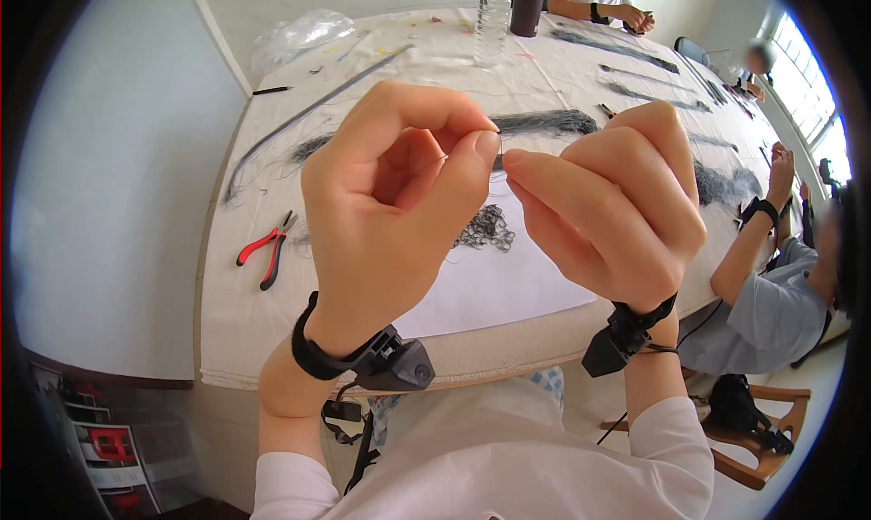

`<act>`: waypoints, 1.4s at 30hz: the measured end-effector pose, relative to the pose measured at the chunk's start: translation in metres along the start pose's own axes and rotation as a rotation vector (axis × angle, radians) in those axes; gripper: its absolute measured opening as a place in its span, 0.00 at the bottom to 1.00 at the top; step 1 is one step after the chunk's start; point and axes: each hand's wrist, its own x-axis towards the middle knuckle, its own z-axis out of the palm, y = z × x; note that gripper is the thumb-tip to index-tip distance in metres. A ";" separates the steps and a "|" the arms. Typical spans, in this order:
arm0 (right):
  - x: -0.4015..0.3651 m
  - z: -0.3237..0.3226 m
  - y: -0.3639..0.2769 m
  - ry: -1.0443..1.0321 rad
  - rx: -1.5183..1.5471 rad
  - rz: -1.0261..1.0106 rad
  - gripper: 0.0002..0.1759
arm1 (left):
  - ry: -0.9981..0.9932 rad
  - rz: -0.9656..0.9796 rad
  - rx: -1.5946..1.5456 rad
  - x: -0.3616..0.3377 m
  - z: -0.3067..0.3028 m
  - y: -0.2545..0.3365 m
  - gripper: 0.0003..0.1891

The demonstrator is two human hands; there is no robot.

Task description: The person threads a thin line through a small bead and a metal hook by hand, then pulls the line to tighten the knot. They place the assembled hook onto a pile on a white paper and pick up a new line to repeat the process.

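My left hand (386,216) is raised over the table, thumb and index finger pinched on a thin dark strand (500,145). Close beside it, my right hand (617,207) is closed too, its thumb and index fingertips pressed together at the strand's other side. The strand is too fine to tell whether it is wire or thread. Below the hands, a pile of small dark curled loops (487,229) lies on a white paper sheet (508,289). Behind my fingers rests a bundle of dark strands (549,122), partly hidden by the hands.
Red-handled pliers (267,250) lie left on the covered table (238,325). Farther back stand a clear bottle (492,25) and dark tumbler (527,7), near a plastic bag (304,39). More strand bundles (617,50) lie across. Other people sit at the far side and right (780,293).
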 end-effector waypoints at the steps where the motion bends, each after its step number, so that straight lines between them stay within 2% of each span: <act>1: 0.001 -0.002 -0.002 -0.001 -0.002 0.002 0.19 | -0.011 0.135 0.117 0.002 -0.002 -0.003 0.05; 2: 0.003 -0.005 -0.004 -0.015 -0.020 0.019 0.19 | -0.022 0.271 0.234 0.003 -0.003 -0.005 0.05; 7: 0.002 -0.009 -0.003 -0.015 -0.066 0.038 0.19 | -0.051 0.374 0.463 0.003 -0.001 0.004 0.07; 10: 0.004 -0.007 0.002 0.067 -0.018 0.061 0.17 | -0.081 0.420 0.518 0.003 0.000 0.004 0.07; 12: 0.006 -0.010 0.002 -0.002 0.063 0.201 0.16 | -0.092 0.447 0.515 0.003 0.000 0.004 0.08; 13: 0.007 -0.012 0.001 -0.002 0.063 0.203 0.16 | -0.107 0.442 0.501 0.002 0.000 0.004 0.08; 15: 0.008 -0.013 -0.001 -0.084 0.254 0.481 0.14 | -0.123 0.438 0.487 0.001 0.000 0.007 0.08; 20: 0.004 -0.011 0.006 -0.142 0.508 0.552 0.12 | -0.141 0.419 0.424 -0.002 0.000 0.008 0.07; 22: 0.002 -0.007 0.004 -0.133 0.652 0.652 0.11 | -0.130 0.424 0.405 -0.002 0.000 0.009 0.07; 26: 0.002 -0.004 0.005 -0.112 0.698 0.600 0.11 | -0.113 0.493 0.376 -0.001 -0.005 0.008 0.08; 28: 0.004 -0.005 0.009 -0.161 0.592 0.350 0.11 | -0.094 0.509 0.391 0.001 -0.007 0.007 0.07; 31: 0.004 -0.002 0.000 -0.063 0.458 0.268 0.13 | -0.060 0.516 0.404 0.000 -0.007 0.007 0.07; 42: 0.004 0.001 -0.008 -0.002 0.372 0.217 0.17 | 0.026 0.476 0.407 -0.005 -0.002 0.007 0.06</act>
